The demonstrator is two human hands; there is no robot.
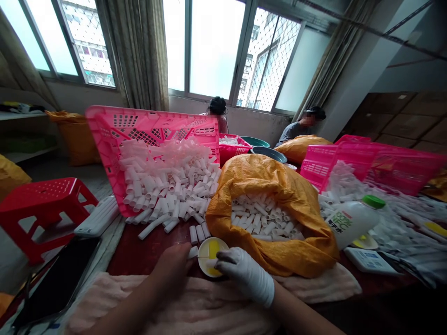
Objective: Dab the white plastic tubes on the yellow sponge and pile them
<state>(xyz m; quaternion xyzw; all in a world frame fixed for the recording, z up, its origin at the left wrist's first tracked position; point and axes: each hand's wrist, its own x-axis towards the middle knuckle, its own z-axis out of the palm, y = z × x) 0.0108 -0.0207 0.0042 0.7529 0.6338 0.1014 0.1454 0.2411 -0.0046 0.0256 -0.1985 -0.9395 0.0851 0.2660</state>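
My left hand [174,263], bare and partly blurred, is closed with a short white tube [193,252] showing at its fingertips. In a white glove, my right hand [240,270] pinches a small white piece, probably another tube [211,263], over a small round dish [203,270]. A yellow pad [213,248] lies in that dish, just beyond the fingers. Several short tubes [200,233] stand in a row behind the dish. Close to my right hand is an orange woven sack [265,172], its mouth open on many white tubes [258,216].
A tipped pink crate [101,139] spills white tubes at the left. A bottle with a green cap [356,221] leans right of the sack, near a white box-like device [372,260]. Pink towel [195,307] covers the front edge. A red stool [45,200] stands left. Two people sit beyond.
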